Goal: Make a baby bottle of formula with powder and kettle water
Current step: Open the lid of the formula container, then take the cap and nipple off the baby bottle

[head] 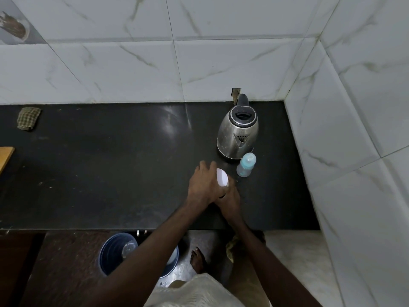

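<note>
Counter (110, 162): dark stone, runs L to R, tiled wall at back and at R end.

Kettle (239, 134): steel body, black lid closed, upright near the back R corner. Handle faces the wall, spout faces the front edge.

Baby bottle (246, 165): clear w/ blue tint, upright, cap and teat on. Stands just in front of the kettle base, toward the front edge. No hand on it.

Container (222, 196): dark body, mostly hidden, w/ white lid (222, 177). Sits just L of the bottle, roughly midway between back and front edges. Contents not visible.

Left hand (203, 185): on top of the container, fingers curled over the lid, gripping it.

Right hand (230, 200): wrapped round the container body below the lid, holding it; fingertips partly hidden under the left hand.

Other items: checked cloth (28, 118) near the back L of the counter. Wooden board (5, 156) at the L edge, cut off by frame. Blue bucket (117, 253) on the floor below the front edge, bare foot (197, 260) beside it.
</note>
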